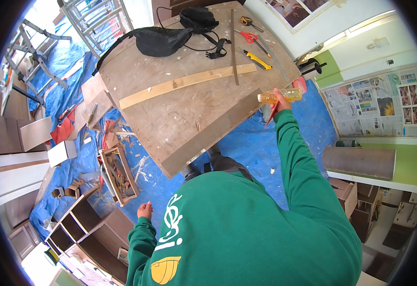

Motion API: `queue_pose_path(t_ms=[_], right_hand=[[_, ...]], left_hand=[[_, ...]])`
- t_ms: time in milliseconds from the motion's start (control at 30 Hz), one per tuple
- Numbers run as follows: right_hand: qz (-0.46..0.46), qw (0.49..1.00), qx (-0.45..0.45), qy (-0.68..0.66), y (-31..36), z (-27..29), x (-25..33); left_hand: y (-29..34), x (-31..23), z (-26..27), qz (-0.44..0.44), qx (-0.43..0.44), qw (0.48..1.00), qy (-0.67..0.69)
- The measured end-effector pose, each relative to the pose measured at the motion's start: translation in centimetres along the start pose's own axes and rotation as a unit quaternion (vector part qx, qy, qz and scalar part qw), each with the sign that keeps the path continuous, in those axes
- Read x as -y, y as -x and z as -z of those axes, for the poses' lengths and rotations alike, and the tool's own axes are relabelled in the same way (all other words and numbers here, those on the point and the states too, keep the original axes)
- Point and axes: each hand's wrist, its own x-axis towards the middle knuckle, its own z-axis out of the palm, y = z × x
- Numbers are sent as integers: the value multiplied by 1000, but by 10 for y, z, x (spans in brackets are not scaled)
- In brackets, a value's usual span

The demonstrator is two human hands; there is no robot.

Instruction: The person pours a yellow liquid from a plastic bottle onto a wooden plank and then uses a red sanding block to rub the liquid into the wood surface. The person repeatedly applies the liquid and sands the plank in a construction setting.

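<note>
My right hand (pixel 282 105) reaches past the table's right corner, closed around a clear plastic bottle (pixel 292 95) of amber liquid. The bottle lies nearly level, its white cap towards the table. A thin red pencil-like stick (pixel 269 117) juts down from the same hand. Low at my left side hangs my left hand (pixel 145 210), its fingers curled and no object visible in them. On the wooden worktable (pixel 170 124) in front of me are a long pale wood strip (pixel 184 83), a narrow dark strip (pixel 234 47), a yellow cutter knife (pixel 257 60) and red-handled scissors (pixel 249 37).
A black bag with straps (pixel 163 40) and a tape measure (pixel 246 21) lie on the table's far side. Left on the floor stands a wooden toolbox (pixel 118 176), near open shelving (pixel 82 217). Blue sheeting (pixel 251 152) covers the floor; stepladders (pixel 94 24) stand far left.
</note>
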Motion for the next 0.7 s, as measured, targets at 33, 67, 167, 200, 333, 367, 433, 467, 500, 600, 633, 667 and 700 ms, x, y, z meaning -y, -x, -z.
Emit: queue_pose_path(t_ms=[33,67,167,200,333,367,433,467,500,600,633,667,700], right_hand=[[-2,1000,-1,-3,-2,2,0],[2,1000,3,-9,-3,4,0],[12,1000,6,-22,-7,8,-1],[14,1000,2,-24,-7,9,-1],[16,999,2,-32,-7,8,-1],[13,1000,3,-26,-6,7,-1],[6,1000,5,-16,-7,7,0],[8,1000,2,-17,-7,7,-1],[10,1000,-3,-18,-7,7,-1],[21,1000,-11,-17,-6,6,-2],[25,999,-12,-16,-6,5,-3],[32,999,-11,-19,-5,3,-5],[41,999,-12,-21,-6,3,-6]], left_hand=[[2,-1,-2,1,-1,1000,-2],[4,-3,-3,2,-2,1000,-3],[9,-13,-6,1,-5,1000,-25],[10,-15,-6,-1,-7,999,-35],[10,-18,-6,-12,-12,999,-30],[9,-18,-5,-11,-9,999,-29],[3,-15,-3,-14,-4,1000,-22],[1,-13,-2,-16,0,1000,-15],[0,-12,-3,-19,4,1000,-9],[-1,-12,-2,-21,6,1000,-16],[0,-11,-1,-20,4,1000,-16],[0,-11,0,-19,2,1000,-16],[0,-12,0,-19,2,1000,-16]])
